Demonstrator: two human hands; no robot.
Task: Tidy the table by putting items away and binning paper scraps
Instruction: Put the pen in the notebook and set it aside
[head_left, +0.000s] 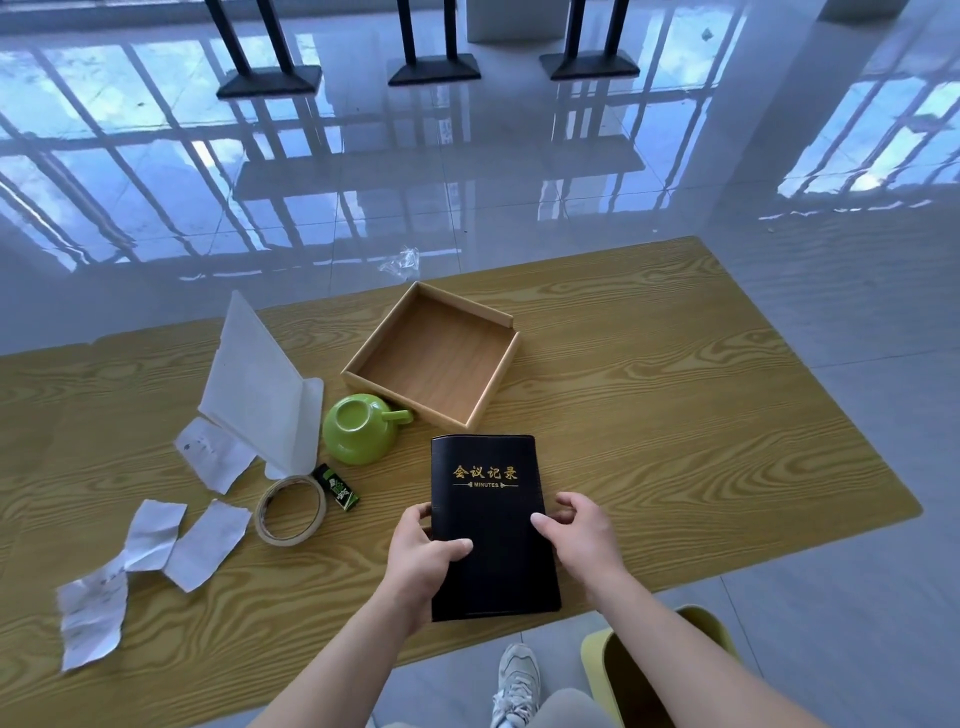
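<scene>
A closed black book with gold letters is face up. The left hand and right hand grip its long sides. Just past the grip sits an open brown box. Left of the grip are an upside-down green cup, a tape roll, a little green pack, a white stand and torn paper bits. Near the right arm stands a yellow-green bin.

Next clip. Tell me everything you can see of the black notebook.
The notebook is closed, black, with a leather-like cover bearing gold Chinese characters and the word MINUTES. It points lengthwise away from the person, cover up, its near end past the table edge. The left hand grips its left edge, the right hand its right edge, thumbs on the cover.
</scene>
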